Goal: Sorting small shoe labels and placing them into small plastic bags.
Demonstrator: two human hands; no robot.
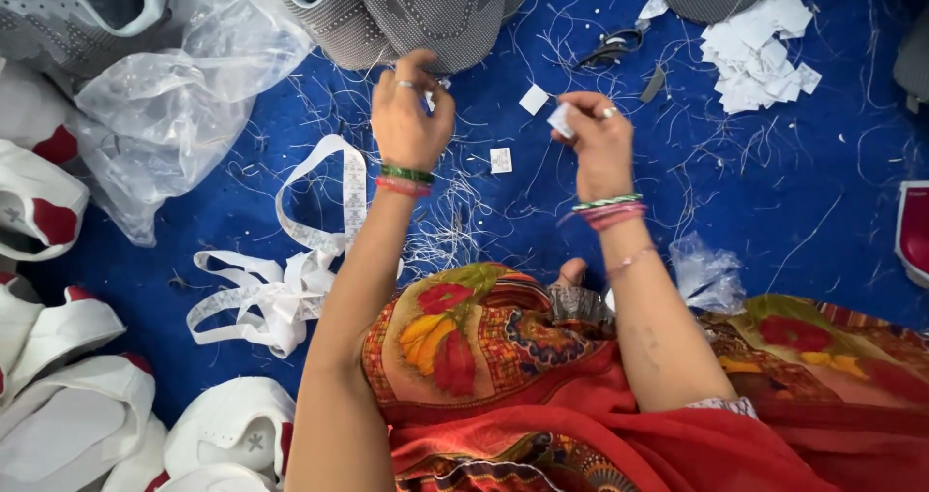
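Head view: the right hand (602,144) pinches a small white tag (561,119); a second tag (533,99) sits just left of it. The left hand (411,115) is closed at the grey shoe upper (426,13). Best to keep the pinch light and the tag flat.

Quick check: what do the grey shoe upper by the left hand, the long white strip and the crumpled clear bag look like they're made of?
Grey shoe upper: seemingly knitted mesh fabric, matte, with a dotted weave texture. Long white strip: probably woven or paper label tape, thin and limp, since it loops and folds flat. Crumpled clear bag: thin plastic film, glossy, see-through and creased. The left hand is at the upper's edge.
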